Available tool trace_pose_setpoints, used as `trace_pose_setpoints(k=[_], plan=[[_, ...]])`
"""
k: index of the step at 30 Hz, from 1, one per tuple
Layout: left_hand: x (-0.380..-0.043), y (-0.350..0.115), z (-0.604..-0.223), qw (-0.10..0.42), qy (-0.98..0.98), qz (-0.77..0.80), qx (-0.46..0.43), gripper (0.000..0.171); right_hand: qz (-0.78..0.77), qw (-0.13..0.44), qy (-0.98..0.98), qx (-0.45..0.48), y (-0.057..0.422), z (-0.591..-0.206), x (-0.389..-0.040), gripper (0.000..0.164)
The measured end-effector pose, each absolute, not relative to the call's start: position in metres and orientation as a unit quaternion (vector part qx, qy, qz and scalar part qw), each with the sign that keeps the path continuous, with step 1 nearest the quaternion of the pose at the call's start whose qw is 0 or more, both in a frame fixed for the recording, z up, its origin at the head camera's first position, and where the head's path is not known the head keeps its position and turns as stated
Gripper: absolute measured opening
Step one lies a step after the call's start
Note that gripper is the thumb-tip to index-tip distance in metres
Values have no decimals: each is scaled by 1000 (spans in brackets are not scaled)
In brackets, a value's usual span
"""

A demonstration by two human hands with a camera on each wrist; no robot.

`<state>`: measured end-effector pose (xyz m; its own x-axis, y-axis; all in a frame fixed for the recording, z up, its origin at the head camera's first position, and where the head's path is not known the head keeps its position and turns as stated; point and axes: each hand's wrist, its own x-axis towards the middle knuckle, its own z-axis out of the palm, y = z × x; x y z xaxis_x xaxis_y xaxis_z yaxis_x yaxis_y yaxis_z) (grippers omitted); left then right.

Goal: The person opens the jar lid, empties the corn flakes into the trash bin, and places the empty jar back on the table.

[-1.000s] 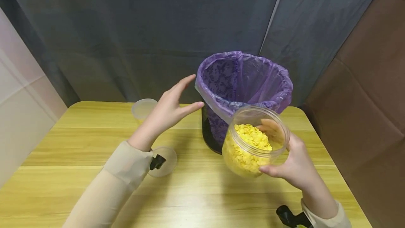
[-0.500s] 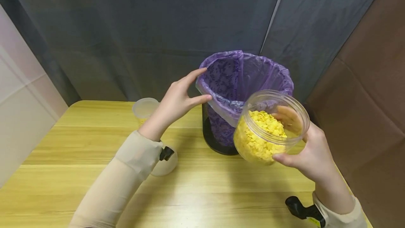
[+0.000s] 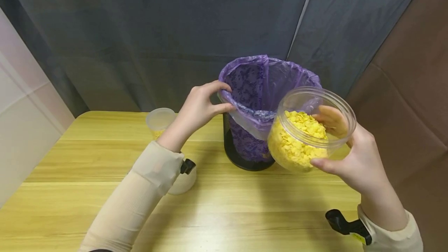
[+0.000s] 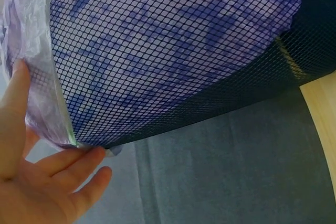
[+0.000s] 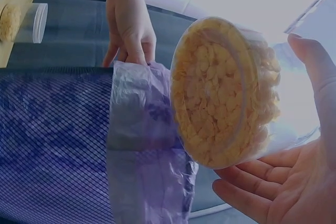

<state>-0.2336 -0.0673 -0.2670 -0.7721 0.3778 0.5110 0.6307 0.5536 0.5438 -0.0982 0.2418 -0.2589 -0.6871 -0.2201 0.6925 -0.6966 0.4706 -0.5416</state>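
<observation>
In the head view my left hand (image 3: 200,106) grips the left rim of a black mesh wastebasket (image 3: 230,143), fingers over the edge and thumb on the near side. A purple bin bag (image 3: 255,118) lines the basket and folds down over its rim. My right hand (image 3: 365,160) holds a clear plastic jar (image 3: 280,153) from its right side, lidless and tilted, beside the basket's near right rim. Yellow flakes (image 3: 305,125) fill roughly its lower half. From the right wrist view, the jar's round base (image 5: 210,93) faces the camera, with flakes pressed against it.
A clear cup (image 3: 160,119) with some yellow flakes stands on the wooden table (image 3: 87,158) at the back left. Behind my left wrist a round translucent lid (image 3: 183,184) is partly hidden. A grey curtain (image 3: 157,42) hangs behind the table.
My left hand has moved right onto the basket's rim and now grips it; a second ago it was just left of it. My right hand has carried the jar up and to the right.
</observation>
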Motion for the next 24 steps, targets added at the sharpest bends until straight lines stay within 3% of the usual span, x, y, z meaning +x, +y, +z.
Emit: trace_pose_setpoints(k=[24], plan=[[-237, -67, -257, 159, -871, -367, -286, 33, 381, 289, -854, 203, 263, -214, -110, 89]])
